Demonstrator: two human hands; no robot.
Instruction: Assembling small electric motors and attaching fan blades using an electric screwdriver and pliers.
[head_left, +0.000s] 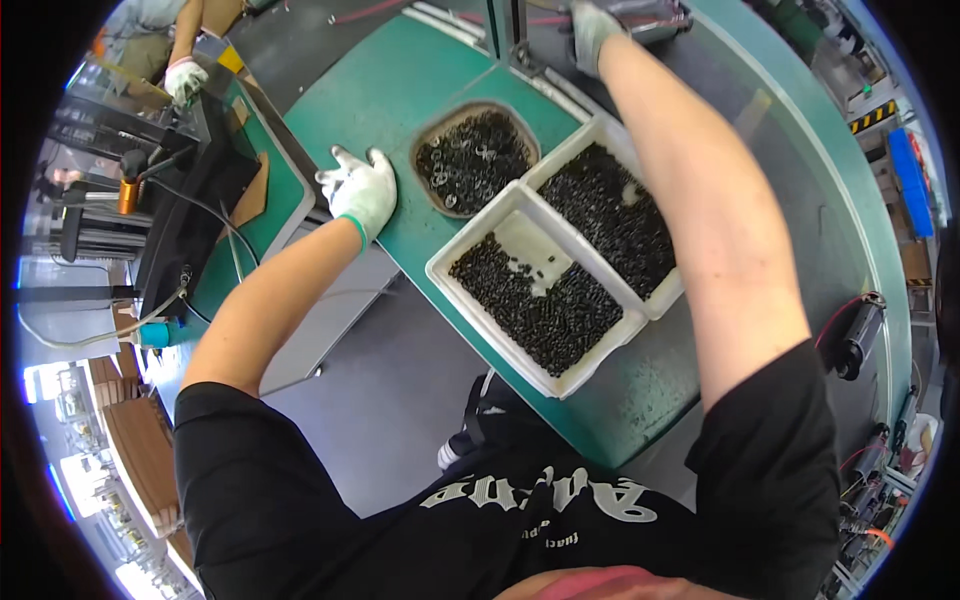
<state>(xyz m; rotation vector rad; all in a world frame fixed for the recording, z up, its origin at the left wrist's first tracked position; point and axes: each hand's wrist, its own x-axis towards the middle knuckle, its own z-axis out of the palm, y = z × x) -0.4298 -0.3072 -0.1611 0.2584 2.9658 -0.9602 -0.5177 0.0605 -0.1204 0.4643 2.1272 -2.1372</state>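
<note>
My left hand (364, 194), in a white glove with a green cuff, rests at the left edge of the green table, fingers spread and holding nothing. Far forward, my gloved right hand (594, 36) reaches past the table's rail, beside a dark grey device (648, 22); its fingers are too unclear to read. Between my arms, a brownish tray (421, 187) holds small black parts and a few pale rings. Nearer stand two white plastic bins with many small black pieces, the front bin (448, 262) and the back bin (600, 128), the latter partly behind my right forearm.
The green table (345, 105) has a metal rail (555, 88) at its far side. A grey track with a green border (845, 150) curves along the right, carrying a black cylindrical device (860, 338) with a red wire. At upper left, another person's gloved hand (185, 79) is near black equipment (200, 165).
</note>
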